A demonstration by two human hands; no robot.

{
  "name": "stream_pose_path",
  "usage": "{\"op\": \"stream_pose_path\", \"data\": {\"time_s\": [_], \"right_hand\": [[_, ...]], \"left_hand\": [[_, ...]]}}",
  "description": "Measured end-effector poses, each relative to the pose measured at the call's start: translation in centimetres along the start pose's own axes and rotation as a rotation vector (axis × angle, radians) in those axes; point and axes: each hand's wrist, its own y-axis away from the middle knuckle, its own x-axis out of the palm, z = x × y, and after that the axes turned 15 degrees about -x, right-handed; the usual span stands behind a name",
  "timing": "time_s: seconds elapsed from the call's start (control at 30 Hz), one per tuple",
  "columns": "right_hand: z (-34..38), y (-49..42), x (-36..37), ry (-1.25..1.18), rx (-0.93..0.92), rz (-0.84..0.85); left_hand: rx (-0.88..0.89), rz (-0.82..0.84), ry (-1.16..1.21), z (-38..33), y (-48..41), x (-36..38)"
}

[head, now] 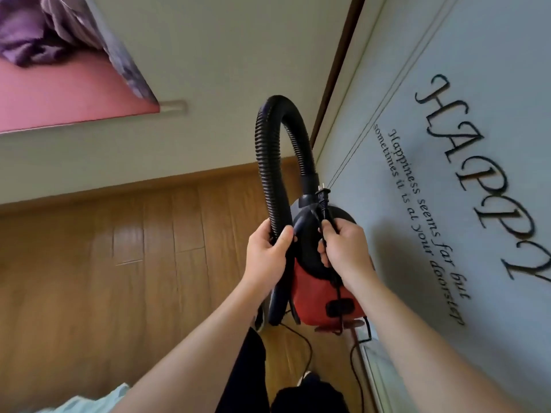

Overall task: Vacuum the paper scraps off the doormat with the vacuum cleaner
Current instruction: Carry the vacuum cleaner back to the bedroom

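Fingers (343,234) pinch cord (324,207) (right), grip hose (264,162) (left).

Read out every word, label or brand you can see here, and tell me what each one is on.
"HAPPY": large black script on the pale grey fabric doormat.
"Happiness seems far but": smaller black script on the same doormat.
"sometimes it is al your doorstep": the line beside it; "al" is presumably a blurred "at".
No readable label on the red and black vacuum cleaner, its black ribbed hose or black power cord.
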Motion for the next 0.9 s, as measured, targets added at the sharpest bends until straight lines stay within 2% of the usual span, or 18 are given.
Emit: {"op": "stream_pose_path", "data": {"time_s": [0.13,0.43,0.9], "right_hand": [[-4.1,-7.7,3.3,0.023,0.066,0.018],[-13.8,-21.4,9.4,0.070,0.161,0.019],[-28.3,-33.8,15.6,0.047,0.237,-0.004]], "left_hand": [[-0.121,0.037,-0.003,1.1,-9.3,0.1],[-0.269,0.072,-0.051,5.7,-27.5,0.9],[-0.352,0.125,-0.113,13.7,-45.3,2.6]]}}
